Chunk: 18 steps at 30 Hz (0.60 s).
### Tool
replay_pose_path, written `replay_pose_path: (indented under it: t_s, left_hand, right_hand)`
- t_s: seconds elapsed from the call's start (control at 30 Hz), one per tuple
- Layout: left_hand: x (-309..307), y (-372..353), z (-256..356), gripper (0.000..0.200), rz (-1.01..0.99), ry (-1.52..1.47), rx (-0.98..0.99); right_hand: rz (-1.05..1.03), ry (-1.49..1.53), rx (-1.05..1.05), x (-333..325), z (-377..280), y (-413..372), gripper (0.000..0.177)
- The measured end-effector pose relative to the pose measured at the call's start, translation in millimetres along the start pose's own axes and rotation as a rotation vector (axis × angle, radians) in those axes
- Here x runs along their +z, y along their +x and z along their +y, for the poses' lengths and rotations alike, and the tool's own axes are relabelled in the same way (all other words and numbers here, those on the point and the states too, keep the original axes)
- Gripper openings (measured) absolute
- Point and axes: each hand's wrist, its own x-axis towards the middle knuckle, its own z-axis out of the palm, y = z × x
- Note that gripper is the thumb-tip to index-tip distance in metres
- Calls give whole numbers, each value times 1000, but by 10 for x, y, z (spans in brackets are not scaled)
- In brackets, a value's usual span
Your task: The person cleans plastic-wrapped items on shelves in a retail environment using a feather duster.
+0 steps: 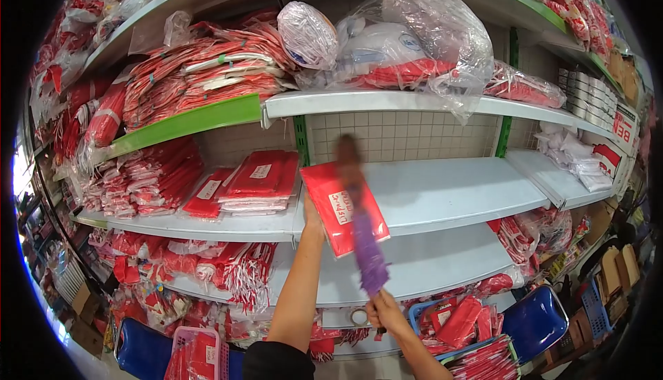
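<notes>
My left hand (pixel 311 213) grips a red packet (pixel 330 218) in clear plastic from its left side, holding it up in front of the shelves. A white handwritten label is on the packet's face. In my right hand (pixel 387 312), lower down, is the handle of a feather duster (pixel 369 259), purple near the hand and brown toward the tip. The duster points upward, blurred by motion, and overlaps the packet in this view. Fingers of my left hand are mostly hidden behind the packet.
Stacked red packets (pixel 262 176) lie on the middle shelf (pixel 449 187) to the left. Bagged goods (pixel 387 52) fill the shelf above. Below stand a pink basket (pixel 222 352), a blue basket (pixel 416 311) of red packets and blue chairs (pixel 535 325). A roll of tape (pixel 359 317) sits low down.
</notes>
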Motion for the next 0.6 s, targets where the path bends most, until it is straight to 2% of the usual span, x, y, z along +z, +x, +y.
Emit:
replay_pose_path:
  t_s: [0.07, 0.1, 0.23, 0.33, 0.43, 0.6]
  left_hand:
    - [176, -26, -23, 56, 164, 14, 80]
    - [266, -44, -29, 58, 246, 23, 119]
    - [520, -88, -56, 67, 571, 58, 289]
    - [389, -89, -36, 64, 398, 72, 146]
    - [429, -190, -112, 57, 441, 168, 116]
    - [957, -542, -345, 50, 325, 113, 9]
  right_hand:
    - [-122, -177, 50, -74, 63, -75, 14]
    - [-96, -205, 44, -89, 11, -127, 15]
    - [306, -193, -108, -332, 42, -187, 16]
    - [390, 53, -119, -363, -172, -385, 16]
    - [347, 27, -190, -486, -370, -521, 19]
    - [294, 100, -263, -523, -633, -500, 21]
